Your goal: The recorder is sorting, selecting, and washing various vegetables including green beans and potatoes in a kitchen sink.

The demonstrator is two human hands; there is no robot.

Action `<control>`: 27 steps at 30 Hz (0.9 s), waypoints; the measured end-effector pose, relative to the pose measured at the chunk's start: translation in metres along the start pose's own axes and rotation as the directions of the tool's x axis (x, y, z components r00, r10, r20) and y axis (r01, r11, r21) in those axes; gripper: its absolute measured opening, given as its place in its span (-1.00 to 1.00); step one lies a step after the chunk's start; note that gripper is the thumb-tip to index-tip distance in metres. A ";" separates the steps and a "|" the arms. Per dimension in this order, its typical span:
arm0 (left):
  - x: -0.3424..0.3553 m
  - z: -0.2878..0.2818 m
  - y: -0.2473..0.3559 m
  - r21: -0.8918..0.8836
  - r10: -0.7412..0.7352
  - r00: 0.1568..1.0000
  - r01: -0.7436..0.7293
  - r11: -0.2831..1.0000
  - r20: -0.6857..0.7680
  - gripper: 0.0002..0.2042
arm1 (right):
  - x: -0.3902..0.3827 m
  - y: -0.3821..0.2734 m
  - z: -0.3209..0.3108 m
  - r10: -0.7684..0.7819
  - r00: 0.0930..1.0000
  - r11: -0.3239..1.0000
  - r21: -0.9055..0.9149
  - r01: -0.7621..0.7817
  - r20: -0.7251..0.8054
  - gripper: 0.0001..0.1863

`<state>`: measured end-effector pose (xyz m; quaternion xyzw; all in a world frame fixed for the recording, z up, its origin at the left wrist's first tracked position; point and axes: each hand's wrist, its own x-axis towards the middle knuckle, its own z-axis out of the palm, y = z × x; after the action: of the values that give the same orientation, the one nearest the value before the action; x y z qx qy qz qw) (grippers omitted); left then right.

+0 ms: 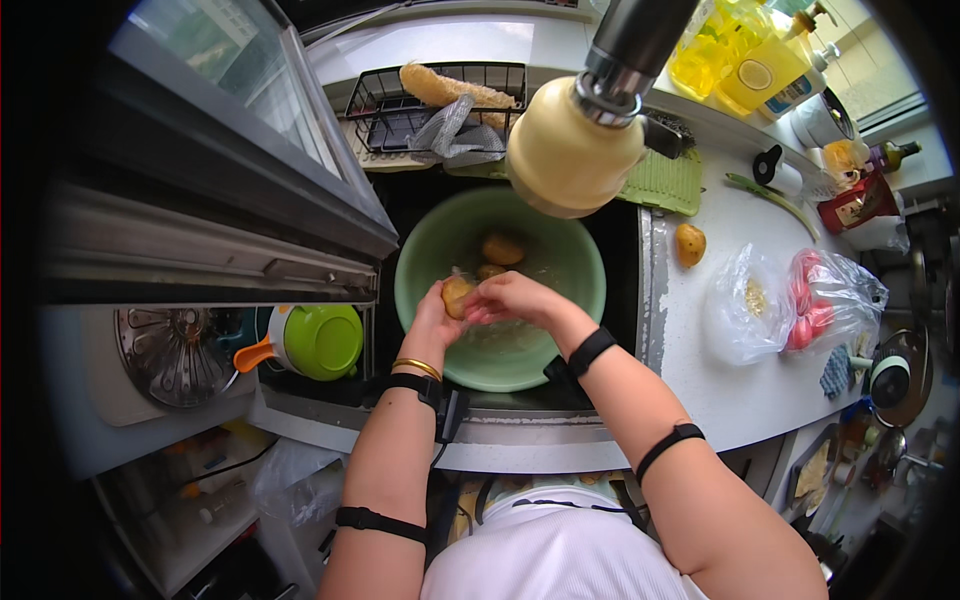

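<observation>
A green basin point(580, 270) sits in the dark sink under the tap. Over its left half, my left hand point(432, 314) is closed around a yellow-brown potato point(459, 296). My right hand point(510, 301) meets it from the right, fingertips against the potato's side; whether it also grips something small between the fingers I cannot make out. Two more potatoes lie in the basin just beyond my hands, the farther one point(502, 249) larger than the nearer one point(489, 271). Water seems to cover the basin's bottom.
A cream tap head point(570, 150) hangs above the basin's far side. On the right counter are one potato point(690, 245), plastic bags point(748, 310) and a green onion point(775, 200). A black wire rack point(375, 95) stands behind; a window frame point(340, 190) juts in from the left, near a green-lidded pot point(325, 342).
</observation>
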<state>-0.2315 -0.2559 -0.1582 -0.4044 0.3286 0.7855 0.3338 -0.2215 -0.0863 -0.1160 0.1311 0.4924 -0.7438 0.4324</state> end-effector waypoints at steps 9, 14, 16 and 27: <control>-0.041 0.081 -0.019 0.197 -0.068 0.966 0.018 0.980 0.251 -0.62 | -0.004 -0.018 -0.021 -0.652 0.722 0.660 -0.641 0.391 -0.230 -0.73; -0.038 0.088 -0.014 0.278 0.206 0.938 -0.284 0.918 0.278 -0.56 | 0.011 -0.002 0.017 -0.933 0.260 0.357 -0.716 0.600 -0.247 -0.74; -0.041 0.071 0.005 0.347 0.170 0.945 -0.264 0.900 0.278 -0.48 | -0.007 -0.014 0.030 -0.984 0.142 0.164 -0.843 0.512 -0.105 -0.73; -0.054 0.095 -0.006 0.488 0.179 0.981 -0.193 0.851 0.075 -0.40 | -0.021 -0.014 0.016 -0.701 0.696 0.708 -0.264 0.655 -0.155 -0.59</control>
<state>-0.2419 -0.1924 -0.0700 -0.2615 0.5509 0.7096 0.3529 -0.2165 -0.0870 -0.0867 -0.0116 0.6230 -0.7788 0.0725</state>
